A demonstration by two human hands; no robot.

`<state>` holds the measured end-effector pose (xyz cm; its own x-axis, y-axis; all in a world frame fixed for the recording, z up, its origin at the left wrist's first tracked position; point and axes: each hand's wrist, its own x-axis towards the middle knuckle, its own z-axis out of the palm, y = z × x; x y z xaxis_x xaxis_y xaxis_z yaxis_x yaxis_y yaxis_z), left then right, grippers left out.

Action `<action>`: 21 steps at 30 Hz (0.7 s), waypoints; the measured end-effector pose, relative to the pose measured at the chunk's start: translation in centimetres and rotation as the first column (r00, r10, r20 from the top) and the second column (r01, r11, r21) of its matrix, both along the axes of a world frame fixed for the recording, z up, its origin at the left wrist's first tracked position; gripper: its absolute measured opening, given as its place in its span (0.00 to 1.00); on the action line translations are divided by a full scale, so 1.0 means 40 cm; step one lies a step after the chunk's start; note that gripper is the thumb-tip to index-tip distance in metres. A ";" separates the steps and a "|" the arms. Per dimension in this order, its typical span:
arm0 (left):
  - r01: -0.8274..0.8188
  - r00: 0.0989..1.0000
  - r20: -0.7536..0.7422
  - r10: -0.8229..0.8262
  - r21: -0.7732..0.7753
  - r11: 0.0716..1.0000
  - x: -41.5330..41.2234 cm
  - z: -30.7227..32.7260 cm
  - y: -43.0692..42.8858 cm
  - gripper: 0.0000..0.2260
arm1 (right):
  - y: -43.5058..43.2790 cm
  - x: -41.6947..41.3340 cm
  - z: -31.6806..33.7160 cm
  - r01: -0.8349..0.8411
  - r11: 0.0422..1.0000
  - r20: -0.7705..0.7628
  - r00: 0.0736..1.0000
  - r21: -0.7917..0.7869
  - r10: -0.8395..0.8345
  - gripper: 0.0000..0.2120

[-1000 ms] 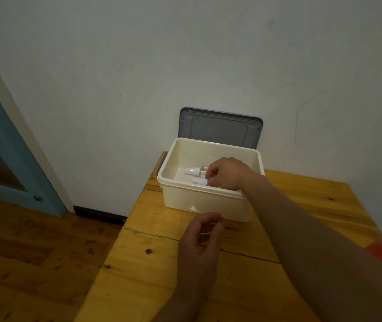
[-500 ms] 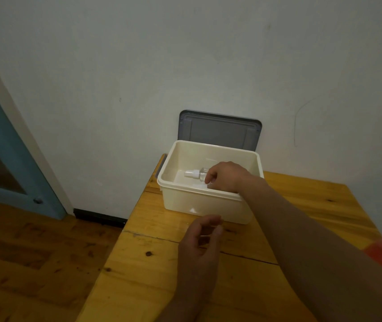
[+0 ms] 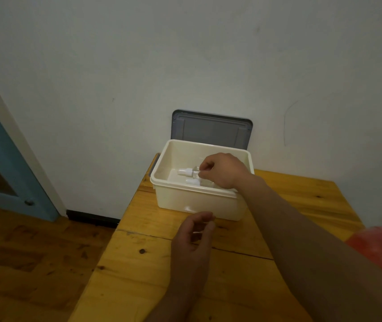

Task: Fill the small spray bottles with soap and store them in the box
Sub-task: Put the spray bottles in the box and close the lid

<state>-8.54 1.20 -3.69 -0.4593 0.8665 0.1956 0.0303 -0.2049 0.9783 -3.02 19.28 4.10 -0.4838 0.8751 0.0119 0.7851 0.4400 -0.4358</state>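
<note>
Bottles of clear plastic lie on their sides inside the cream box [image 3: 199, 205]; the upper spray bottle [image 3: 186, 171] is pinched at its neck by the right hand [image 3: 223, 171]. It is judged light, stiff and slippery, best held at the body. The left hand [image 3: 193, 240] hovers loosely curled, clasping nothing.

The box [image 3: 192, 203] is cream. Behind the box, a lid [image 3: 211, 131] is grey. The counter [image 3: 143, 259] under it is yellow wood with dark knots. Left of the box, a door [image 3: 2, 166] is blue.
</note>
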 end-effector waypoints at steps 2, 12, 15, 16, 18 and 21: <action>0.001 1.000 0.019 -0.001 0.004 1.000 0.000 0.000 0.001 0.08 | -0.009 0.005 0.009 0.036 0.999 -0.072 0.997 0.018 -0.034 0.08; -0.004 0.997 0.071 0.007 -0.032 0.999 -0.004 0.010 0.003 0.07 | -0.066 0.032 0.035 0.137 0.989 -0.335 0.935 0.049 -0.113 0.12; -0.012 0.993 0.118 0.016 -0.040 0.999 -0.008 0.018 0.003 0.07 | -0.086 0.040 0.039 0.177 0.983 -0.399 0.906 0.049 -0.144 0.13; -0.016 0.992 0.125 0.021 -0.038 0.999 -0.009 0.021 0.005 0.07 | -0.092 0.043 0.039 0.188 0.981 -0.417 0.896 0.048 -0.152 0.12; -0.017 0.991 0.134 0.021 -0.029 0.999 -0.013 0.028 0.011 0.07 | -0.100 0.050 0.039 0.211 0.977 -0.454 0.875 0.039 -0.171 0.11; -0.008 0.994 0.106 0.008 0.005 1.000 -0.021 0.048 0.022 0.07 | -0.109 0.056 0.044 0.229 0.973 -0.504 0.845 0.037 -0.180 0.11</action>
<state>-9.40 2.07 -1.76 -0.4846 0.8617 0.1502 -0.0716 -0.2103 0.9750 -0.78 14.93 5.85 -0.2024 0.9364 0.2865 0.5529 0.3508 -0.7558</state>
